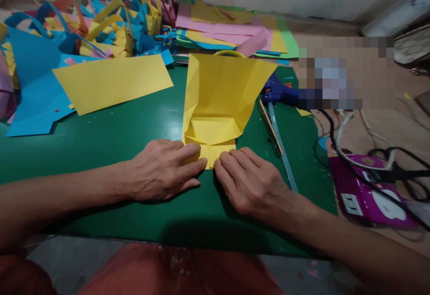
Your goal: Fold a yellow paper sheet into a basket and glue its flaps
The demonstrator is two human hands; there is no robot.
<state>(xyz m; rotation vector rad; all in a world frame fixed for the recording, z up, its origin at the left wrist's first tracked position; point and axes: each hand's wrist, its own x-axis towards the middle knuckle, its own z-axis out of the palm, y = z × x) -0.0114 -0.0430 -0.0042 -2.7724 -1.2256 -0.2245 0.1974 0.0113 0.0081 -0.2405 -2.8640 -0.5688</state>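
Observation:
A yellow paper bag [225, 84], partly folded, lies on the green table with its wide part spread away from me. Its near edge has a narrow folded flap [210, 154] with a seam in the middle. On the left end of that flap my left hand [164, 169] presses down, fingers bent and close together over the paper. My right hand [250, 176] holds the right end the same way, its fingers curled side by side. The fingertips hide both ends of the flap.
A blue glue gun [277, 91] with a long glue stick [282, 147] lies right of the bag. Yellow paper [114, 82] and blue paper [36, 84] lie left. Paper baskets [110, 30] and coloured sheets [228, 26] fill the back. A purple power box [369, 192] with cables stands right.

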